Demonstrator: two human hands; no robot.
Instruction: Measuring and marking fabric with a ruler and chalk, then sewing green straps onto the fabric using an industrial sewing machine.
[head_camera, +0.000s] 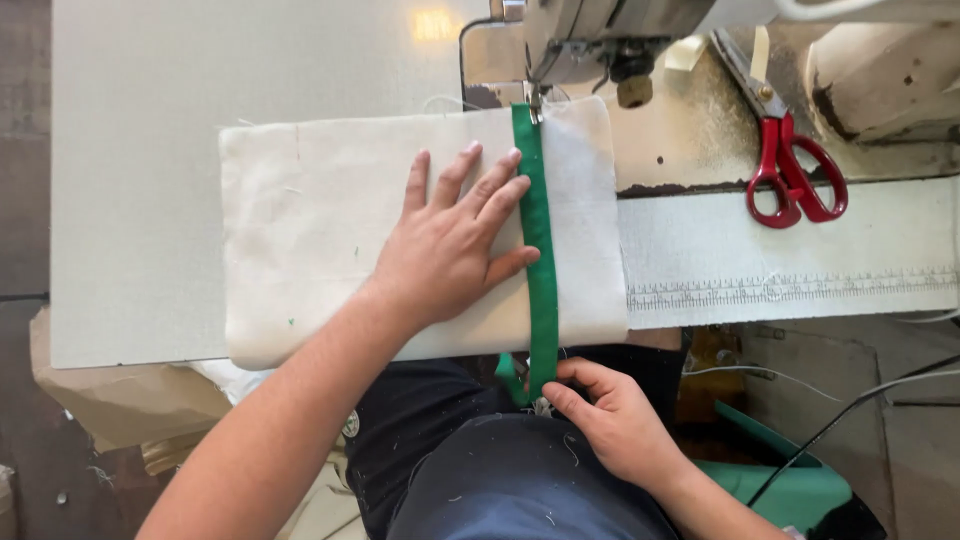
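Observation:
My left hand lies flat, fingers spread, on a cream canvas piece on the sewing table, fingertips against a green strip. The green strip runs down the canvas from the sewing machine's presser foot and hangs over the table's front edge. My right hand pinches the strip's lower end below the table edge, above my lap.
The sewing machine head stands at the top centre. Red-handled scissors lie to the right on the worn machine bed. A printed ruler strip runs along the table's right front. The grey tabletop extends left. Cables hang at lower right.

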